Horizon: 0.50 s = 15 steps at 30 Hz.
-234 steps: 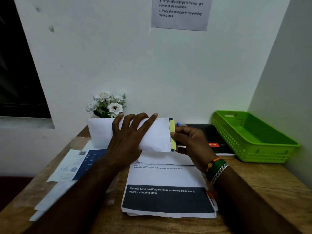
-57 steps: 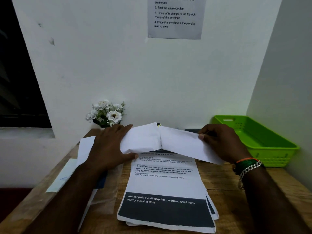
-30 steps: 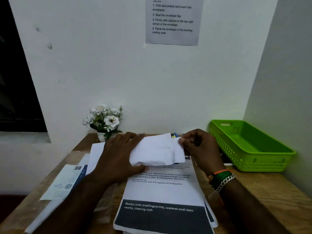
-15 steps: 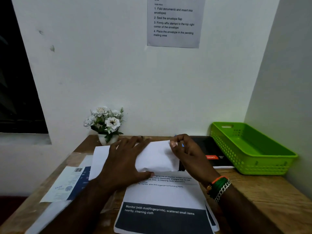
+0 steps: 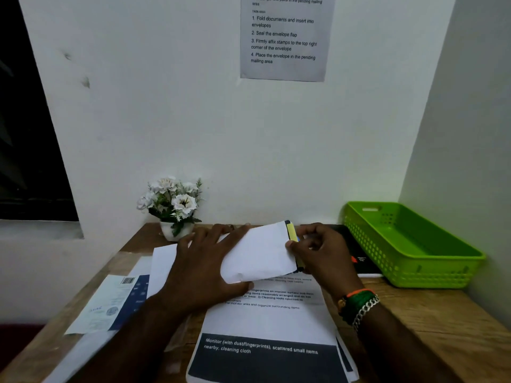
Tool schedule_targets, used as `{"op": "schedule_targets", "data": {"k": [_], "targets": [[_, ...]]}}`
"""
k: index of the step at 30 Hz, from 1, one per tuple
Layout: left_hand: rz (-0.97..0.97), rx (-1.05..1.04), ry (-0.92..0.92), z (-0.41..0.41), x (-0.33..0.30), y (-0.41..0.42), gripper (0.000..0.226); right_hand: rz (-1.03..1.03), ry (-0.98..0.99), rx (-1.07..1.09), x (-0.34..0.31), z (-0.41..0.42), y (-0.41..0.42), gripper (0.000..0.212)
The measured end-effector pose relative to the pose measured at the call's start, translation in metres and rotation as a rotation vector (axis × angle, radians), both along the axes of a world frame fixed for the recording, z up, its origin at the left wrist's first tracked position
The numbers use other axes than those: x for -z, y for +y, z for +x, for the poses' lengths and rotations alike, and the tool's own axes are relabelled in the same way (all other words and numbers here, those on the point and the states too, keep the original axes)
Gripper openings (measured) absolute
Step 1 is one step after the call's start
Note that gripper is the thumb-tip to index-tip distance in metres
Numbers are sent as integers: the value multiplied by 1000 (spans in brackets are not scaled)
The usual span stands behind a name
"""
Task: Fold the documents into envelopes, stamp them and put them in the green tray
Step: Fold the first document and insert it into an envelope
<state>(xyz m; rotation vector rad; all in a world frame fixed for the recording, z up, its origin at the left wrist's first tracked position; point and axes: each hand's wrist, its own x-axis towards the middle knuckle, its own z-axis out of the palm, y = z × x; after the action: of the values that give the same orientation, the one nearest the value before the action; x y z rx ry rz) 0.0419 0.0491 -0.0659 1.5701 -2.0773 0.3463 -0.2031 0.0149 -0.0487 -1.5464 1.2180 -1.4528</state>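
Wall notice [image 5: 284, 37]: "Seal the envelope flap". Top document [image 5: 265, 327]: "Monitor (with dust/fingerprints)".

Head view. My left hand [image 5: 204, 261] grips the white envelope [image 5: 260, 252] above the printed documents [image 5: 271, 322]; my right hand [image 5: 323, 250] pinches its end beside the yellow strip [image 5: 291, 231]. The green tray [image 5: 387, 258] stands well apart at my right, against the wall [image 5: 456, 134].

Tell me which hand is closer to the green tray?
Right. The right hand pinches the envelope at the end nearest the green tray; the left hand grips its far end.
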Motion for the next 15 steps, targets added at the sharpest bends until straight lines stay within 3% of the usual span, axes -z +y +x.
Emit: {"op": "schedule_targets", "data": {"k": [8,15], "targets": [[-19,-17,-10,1,0,-3,111,-211,133,32,2,6,6,18],[-81,-60,17,0,1,-4,110,-114,23,-129,0,11,11,12]]}}
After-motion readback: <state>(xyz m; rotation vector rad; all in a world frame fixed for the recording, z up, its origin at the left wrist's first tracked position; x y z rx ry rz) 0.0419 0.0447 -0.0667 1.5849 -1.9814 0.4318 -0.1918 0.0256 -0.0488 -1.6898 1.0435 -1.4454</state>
